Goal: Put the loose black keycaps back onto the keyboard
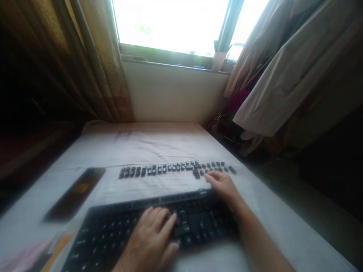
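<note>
A black keyboard (119, 223) lies near the front of a table covered with a pale cloth (159, 145). My left hand (151, 238) rests flat on its middle keys, fingers stretched out. Beyond the keyboard, several loose black keycaps (159, 169) lie in a row on the cloth. My right hand (222, 185) reaches past the keyboard's far right corner to the right end of that row, fingers curled together near one keycap (196, 174). The picture is blurred, so whether the fingers hold a cap is unclear.
A dark phone (76, 192) lies on the cloth at the left. Pink and orange paper (42, 251) shows at the front left corner. Curtains (93, 60) hang left, draped cloth (286, 75) right, with a bright window (170, 22) behind.
</note>
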`<action>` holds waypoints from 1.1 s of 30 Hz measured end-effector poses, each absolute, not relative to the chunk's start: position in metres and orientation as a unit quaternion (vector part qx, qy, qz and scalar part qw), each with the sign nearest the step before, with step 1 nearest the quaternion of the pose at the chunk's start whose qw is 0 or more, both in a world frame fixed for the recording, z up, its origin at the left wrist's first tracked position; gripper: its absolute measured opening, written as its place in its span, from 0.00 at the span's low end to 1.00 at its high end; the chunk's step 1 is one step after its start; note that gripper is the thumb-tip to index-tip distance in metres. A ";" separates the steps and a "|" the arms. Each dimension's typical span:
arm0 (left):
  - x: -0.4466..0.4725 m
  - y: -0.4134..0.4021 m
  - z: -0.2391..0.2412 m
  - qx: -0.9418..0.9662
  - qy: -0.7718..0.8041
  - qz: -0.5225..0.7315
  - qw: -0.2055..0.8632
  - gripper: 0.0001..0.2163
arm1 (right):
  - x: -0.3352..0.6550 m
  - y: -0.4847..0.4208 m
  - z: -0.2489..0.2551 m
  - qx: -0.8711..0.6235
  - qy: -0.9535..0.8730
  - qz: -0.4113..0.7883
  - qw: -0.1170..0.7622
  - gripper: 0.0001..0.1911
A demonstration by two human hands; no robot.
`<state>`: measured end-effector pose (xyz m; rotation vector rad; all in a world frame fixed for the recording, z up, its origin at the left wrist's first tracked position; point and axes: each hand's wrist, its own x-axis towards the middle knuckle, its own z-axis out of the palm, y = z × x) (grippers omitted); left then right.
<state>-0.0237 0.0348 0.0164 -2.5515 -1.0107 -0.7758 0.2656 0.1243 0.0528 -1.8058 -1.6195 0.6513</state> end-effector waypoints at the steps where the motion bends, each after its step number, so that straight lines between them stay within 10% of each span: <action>1: -0.024 0.036 0.016 -0.886 -0.346 -0.269 0.151 0.19 | 0.266 0.126 0.052 -0.690 -0.620 0.229 0.295 0.17; 16: -0.028 0.037 0.010 -0.887 -0.339 -0.267 0.163 0.19 | 0.255 0.158 0.073 -0.667 -0.743 0.056 -0.029 0.22; 33: -0.022 0.030 0.010 -0.884 -0.371 -0.265 0.100 0.18 | 0.250 0.130 0.094 -0.624 -0.767 0.141 0.046 0.18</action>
